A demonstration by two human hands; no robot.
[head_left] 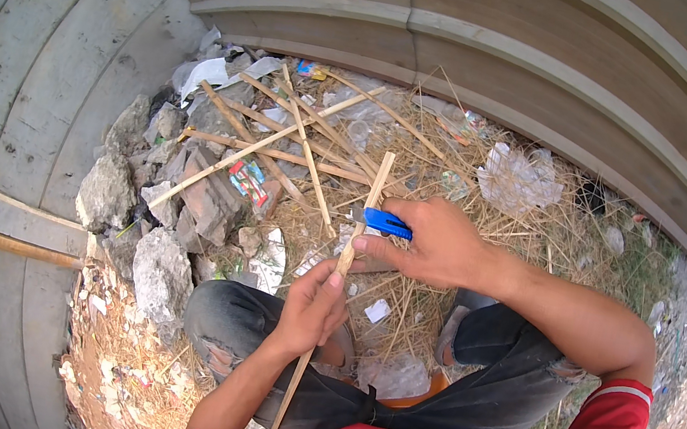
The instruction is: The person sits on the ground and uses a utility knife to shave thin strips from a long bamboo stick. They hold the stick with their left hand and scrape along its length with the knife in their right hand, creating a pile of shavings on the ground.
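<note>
Knife applied to bamboo stick.
Left hand grips the stick at mid-length, holding it upright over the knees. Right hand is closed on a blue knife, its tip touching the stick above the left hand. Loose sticks lie on rubble beyond.

The stick stands between the knees. The left hand grips it low; the right hand, just right of it, presses a cutter against it. More sticks lie behind it, stones to its left, a wall farthest back.
</note>
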